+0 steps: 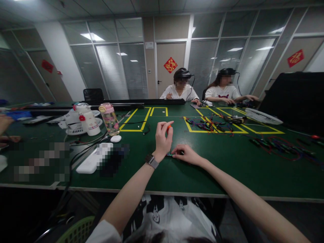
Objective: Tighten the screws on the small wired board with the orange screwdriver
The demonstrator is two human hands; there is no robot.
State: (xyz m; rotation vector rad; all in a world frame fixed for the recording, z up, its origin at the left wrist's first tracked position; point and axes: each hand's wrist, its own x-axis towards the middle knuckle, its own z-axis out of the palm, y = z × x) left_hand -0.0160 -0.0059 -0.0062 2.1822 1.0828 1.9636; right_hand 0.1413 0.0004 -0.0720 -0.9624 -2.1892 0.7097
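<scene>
- Head view: an office with glass partitions and blinds; a green bench [227, 168] marked with yellow tape fills the middle
- The left hand [163, 140], a watch [152, 161] on its wrist, stands upright at the centre, thumb and fingers closed round an orange-tipped tool [169, 127] that shows at its 1 o'clock
- The right hand [186, 153] lies low at the left hand's 4 o'clock, fingertips pinning a small dark part [170, 155] to the bench between both hands
- A tangle of coloured wires [210, 125] lies at 1 o'clock from the hands, a pink-capped bottle [109, 118] at 10 o'clock
- Two people [177, 92] sit at the far edge, at 12 to 1 o'clock
</scene>
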